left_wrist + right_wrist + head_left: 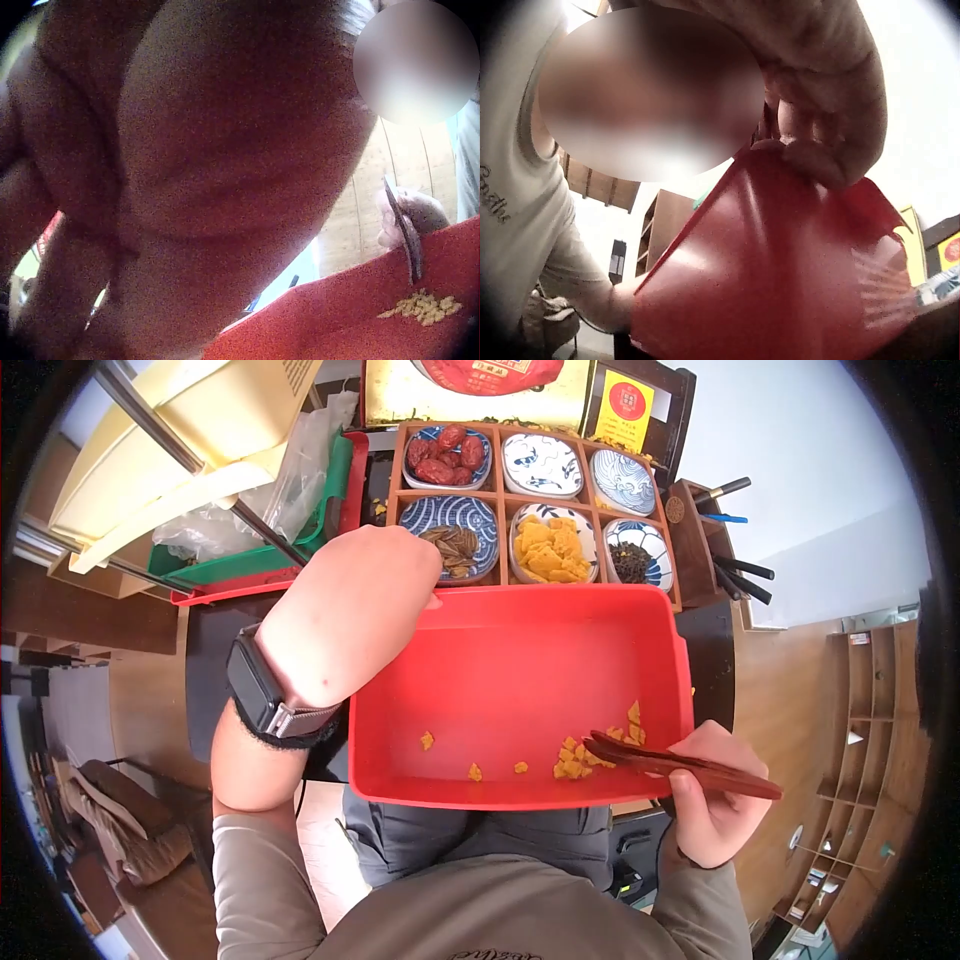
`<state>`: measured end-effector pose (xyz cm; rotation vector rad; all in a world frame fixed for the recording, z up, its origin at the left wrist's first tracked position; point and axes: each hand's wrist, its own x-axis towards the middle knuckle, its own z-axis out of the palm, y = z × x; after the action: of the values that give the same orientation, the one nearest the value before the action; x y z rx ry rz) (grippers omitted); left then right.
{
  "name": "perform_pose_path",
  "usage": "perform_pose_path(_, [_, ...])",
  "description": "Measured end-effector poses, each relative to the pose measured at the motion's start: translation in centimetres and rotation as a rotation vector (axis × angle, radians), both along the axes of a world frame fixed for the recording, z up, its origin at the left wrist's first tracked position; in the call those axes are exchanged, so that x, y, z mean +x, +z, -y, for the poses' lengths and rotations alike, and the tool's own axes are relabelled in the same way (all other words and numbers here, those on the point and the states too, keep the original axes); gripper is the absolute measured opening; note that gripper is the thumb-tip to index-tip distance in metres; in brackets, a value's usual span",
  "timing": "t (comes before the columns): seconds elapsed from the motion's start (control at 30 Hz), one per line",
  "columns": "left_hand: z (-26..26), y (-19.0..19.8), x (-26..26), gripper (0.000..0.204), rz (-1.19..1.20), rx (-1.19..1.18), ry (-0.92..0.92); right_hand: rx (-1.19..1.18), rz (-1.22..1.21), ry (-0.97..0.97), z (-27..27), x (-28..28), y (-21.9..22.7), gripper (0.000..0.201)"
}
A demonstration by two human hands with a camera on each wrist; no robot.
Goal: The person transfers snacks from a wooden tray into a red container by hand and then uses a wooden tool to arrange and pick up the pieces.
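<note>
A red plastic bin (520, 670) spans the middle of the head view, its near edge over the person's lap. My left hand (350, 600) grips its far left corner, a fingertip showing at the rim and the other fingers hidden. At the bin's right end, my right hand (720, 790) holds dark wooden tongs (690, 768). Their tips reach inside, right at a cluster of small yellow pieces (572, 762). A few more yellow pieces (475, 772) lie scattered along the near side. In the right wrist view, fingers (817, 161) of the right hand lie against the bin's rim.
Behind the bin stands a compartmented wooden tray (505, 540) with patterned bowls of red dates (447, 457), yellow chunks (550, 550) and dark dried bits (632, 563). To its right is a wooden holder (695, 530) with several handles. A green bin (335, 490) stands left.
</note>
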<state>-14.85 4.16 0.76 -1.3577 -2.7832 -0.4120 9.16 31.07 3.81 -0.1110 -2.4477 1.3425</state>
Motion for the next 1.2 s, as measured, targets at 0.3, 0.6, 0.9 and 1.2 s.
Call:
perform_pose_path(0.3, [-0.1,0.3,-0.3,0.019,0.024,-0.044,0.021,-0.082,-0.032,0.01,0.2,-0.3,0.4,0.015])
perform_pose_path(0.6, [-0.2,0.5,-0.4,0.021,0.069,-0.069,0.059,-0.085,-0.097,0.07,-0.2,-0.5,0.6,0.016])
perform_pose_path(0.9, [-0.2,0.5,-0.5,0.021,0.053,-0.079,0.058,-0.191,-0.094,-0.004,-0.4,-0.9,0.1,0.017])
perform_pose_path(1.2, [-0.3,0.7,-0.4,0.021,0.044,-0.08,0.056,-0.178,-0.147,0.044,-0.9,-1.1,-0.2,0.017])
